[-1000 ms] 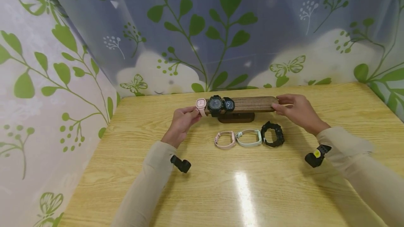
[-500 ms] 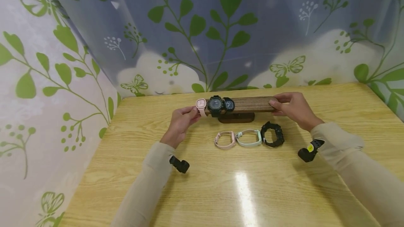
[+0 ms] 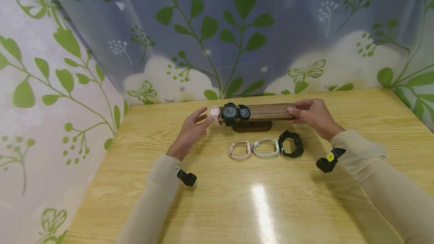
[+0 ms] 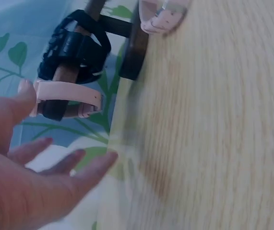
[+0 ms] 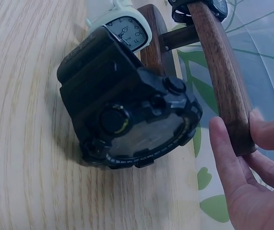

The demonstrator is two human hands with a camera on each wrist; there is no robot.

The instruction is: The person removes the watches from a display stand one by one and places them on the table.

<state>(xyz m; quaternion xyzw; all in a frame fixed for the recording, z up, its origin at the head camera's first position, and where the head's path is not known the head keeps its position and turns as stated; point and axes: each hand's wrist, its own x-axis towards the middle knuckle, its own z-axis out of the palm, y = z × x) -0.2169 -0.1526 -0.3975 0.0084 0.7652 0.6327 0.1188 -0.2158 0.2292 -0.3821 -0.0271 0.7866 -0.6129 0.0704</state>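
Note:
A dark wooden watch stand [image 3: 268, 112] has a crossbar on a low base. At the bar's left end hangs a pink square watch [image 3: 214, 111], beside a bulky black watch [image 3: 229, 112] and a smaller black watch [image 3: 244, 112]. My left hand [image 3: 190, 133] is next to the pink watch with its fingers spread; in the left wrist view the thumb tip [image 4: 26, 88] lies against or very near that watch, and the other fingers hold nothing. My right hand [image 3: 315, 118] pinches the bar's right end between thumb and fingers, seen plainly in the right wrist view.
In front of the stand, a second pink watch [image 3: 249, 148], a mint-green watch [image 3: 266, 155] and a chunky black watch [image 3: 298, 146] stand in a row on the wooden table [image 3: 223, 199]. A leaf-patterned curtain [image 3: 190, 48] hangs behind the table.
The left hand's fingers have let go of the pink watch on the bar and spread, drawing slightly left. My right hand has slid a little inward on the bar's end.

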